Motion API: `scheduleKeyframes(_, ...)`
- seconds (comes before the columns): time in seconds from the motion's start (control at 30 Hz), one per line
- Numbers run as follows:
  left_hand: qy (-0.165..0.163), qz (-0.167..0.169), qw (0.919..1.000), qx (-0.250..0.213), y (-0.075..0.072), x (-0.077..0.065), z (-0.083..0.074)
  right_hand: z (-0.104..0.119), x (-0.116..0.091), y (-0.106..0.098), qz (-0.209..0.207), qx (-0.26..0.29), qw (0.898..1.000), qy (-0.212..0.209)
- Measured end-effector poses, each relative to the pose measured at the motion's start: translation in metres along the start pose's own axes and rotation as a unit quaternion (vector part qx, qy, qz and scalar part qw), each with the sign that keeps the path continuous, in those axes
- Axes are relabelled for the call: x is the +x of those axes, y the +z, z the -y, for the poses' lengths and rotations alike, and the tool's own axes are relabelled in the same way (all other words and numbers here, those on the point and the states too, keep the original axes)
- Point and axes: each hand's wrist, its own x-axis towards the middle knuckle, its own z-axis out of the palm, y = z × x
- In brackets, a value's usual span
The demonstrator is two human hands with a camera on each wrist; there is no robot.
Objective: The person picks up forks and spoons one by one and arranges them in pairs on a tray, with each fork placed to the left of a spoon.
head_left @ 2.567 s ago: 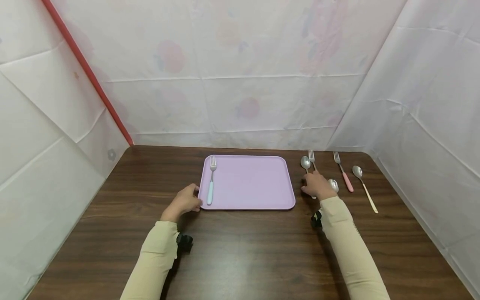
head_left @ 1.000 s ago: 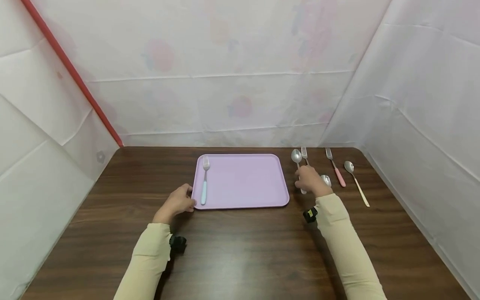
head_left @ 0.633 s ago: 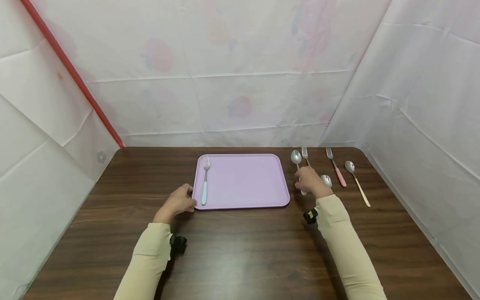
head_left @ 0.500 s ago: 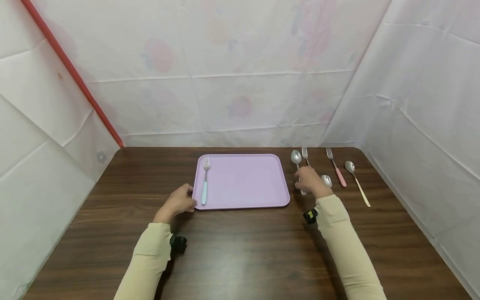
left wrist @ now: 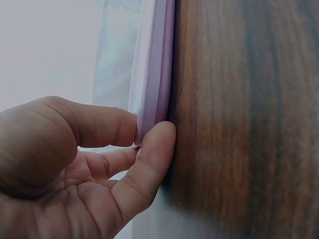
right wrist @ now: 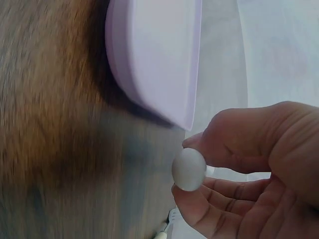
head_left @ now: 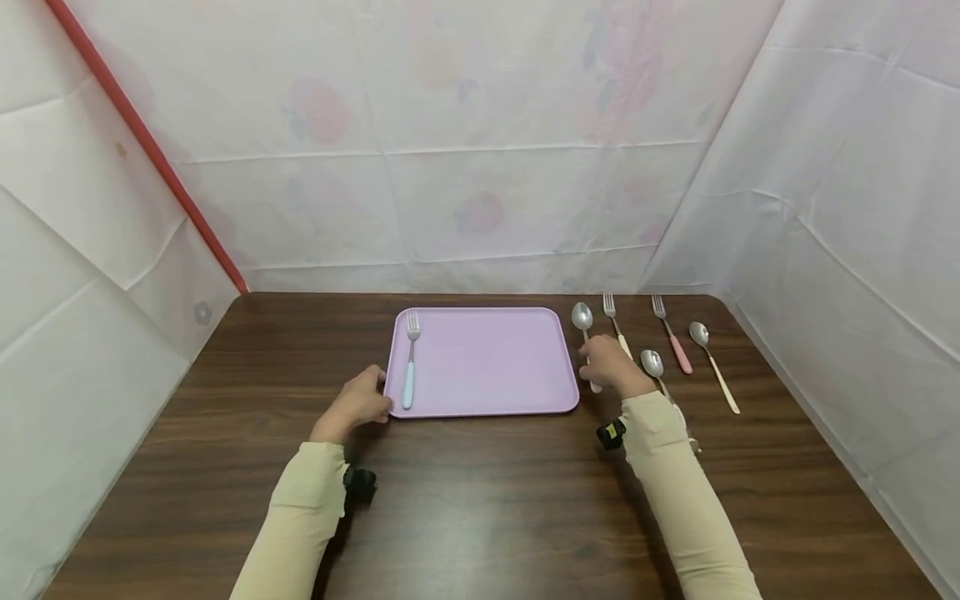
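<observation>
We count two hands at work over one brown worktop (head_left: 480, 517), one tray, three forks and three spoons. The left hand (head_left: 360, 398) has its thumb and a finger pinched on the near left corner of the lilac tray (head_left: 487, 362), which lies flat in the middle of the worktop's far half. The right hand (head_left: 611, 365) holds one spoon, the white-handled spoon (head_left: 582, 317), between thumb and fingers; it is near the tray's right edge, bowl pointing away from us, and we cannot tell whether it touches the worktop. On the tray we see a single piece, the blue-handled fork (head_left: 409, 367), lying along the left side with its tines toward the back. The other two forks are right of the tray: the cream-handled fork (head_left: 617, 327), partly behind the right hand, and the pink-handled fork (head_left: 677, 346). Two more spoons lie there too, one half-hidden spoon (head_left: 652, 363) running beside the right sleeve (head_left: 690, 500) and one yellow-handled spoon (head_left: 712, 365), farthest right. We count two black boxes, one at each wrist, and one red strip (head_left: 142, 133) slanting down the white cloth (head_left: 450, 100) behind.
</observation>
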Motion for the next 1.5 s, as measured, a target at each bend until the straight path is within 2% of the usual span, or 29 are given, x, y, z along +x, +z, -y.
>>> scheduleKeyframes(0.13, 0.001, 0.004, 1.0000, 0.004, -0.001, 0.001, -0.002, 0.005, 0.001, 0.003, -0.006, 0.007, 1.000, 0.011)
scheduleKeyframes(0.2, 0.000, 0.003, 1.0000, 0.007, -0.001, 0.002, -0.003, 0.008, 0.002, 0.004, -0.005, 0.006, 1.000, 0.003)
scheduleKeyframes(0.33, 0.003, 0.005, 1.0000, 0.007, -0.001, 0.002, -0.004, 0.010, 0.006, 0.007, -0.011, 0.024, 0.999, -0.032)
scheduleKeyframes(0.37, 0.002, 0.006, 1.0000, 0.005, -0.001, 0.002, -0.004, 0.009, 0.008, 0.010, -0.023, 0.031, 0.998, -0.054)
scheduleKeyframes(0.47, 0.001, 0.009, 1.0000, 0.002, -0.001, 0.003, -0.003, 0.011, 0.011, 0.014, -0.024, 0.041, 0.997, -0.066)
scheduleKeyframes(0.63, -0.003, 0.009, 1.0000, 0.000, 0.000, 0.003, -0.002, 0.024, 0.013, 0.015, -0.007, 0.043, 0.998, -0.037)
scheduleKeyframes(0.83, -0.002, 0.009, 1.0000, 0.001, 0.000, 0.004, -0.003, 0.036, 0.013, 0.016, -0.016, 0.024, 0.999, -0.037)
scheduleKeyframes(0.97, -0.002, 0.007, 1.0000, 0.004, 0.000, 0.003, -0.003, 0.042, 0.015, 0.019, -0.015, 0.038, 0.998, -0.039)
scheduleKeyframes(1.27, -0.002, 0.005, 1.0000, 0.004, 0.000, 0.004, -0.002, 0.053, 0.021, 0.026, -0.026, 0.029, 0.995, -0.091)
scheduleKeyframes(1.5, -0.003, 0.004, 1.0000, 0.002, 0.001, 0.005, -0.002, 0.063, 0.024, 0.029, -0.029, 0.034, 0.993, -0.109)
